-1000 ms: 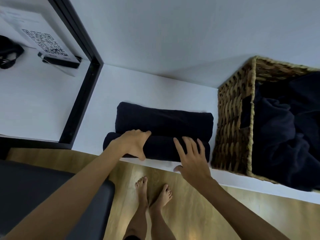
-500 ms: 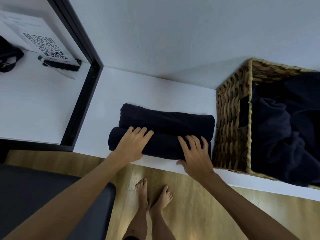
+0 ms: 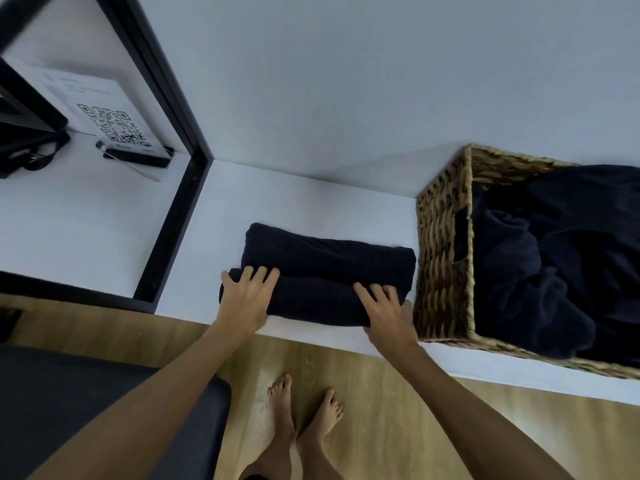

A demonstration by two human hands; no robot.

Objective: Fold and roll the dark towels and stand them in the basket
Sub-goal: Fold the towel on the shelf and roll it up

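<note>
Your left hand [image 3: 246,299] and right hand [image 3: 388,315] press flat-fingered on the half-rolled dark terry towel [image 3: 322,275], its long axis crosswise; the woven wicker basket [image 3: 443,271] sits right.

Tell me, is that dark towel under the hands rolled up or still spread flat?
Partly rolled: the dark towel shows a thick roll at its near edge under both hands, with a folded layer still flat behind it.
</note>
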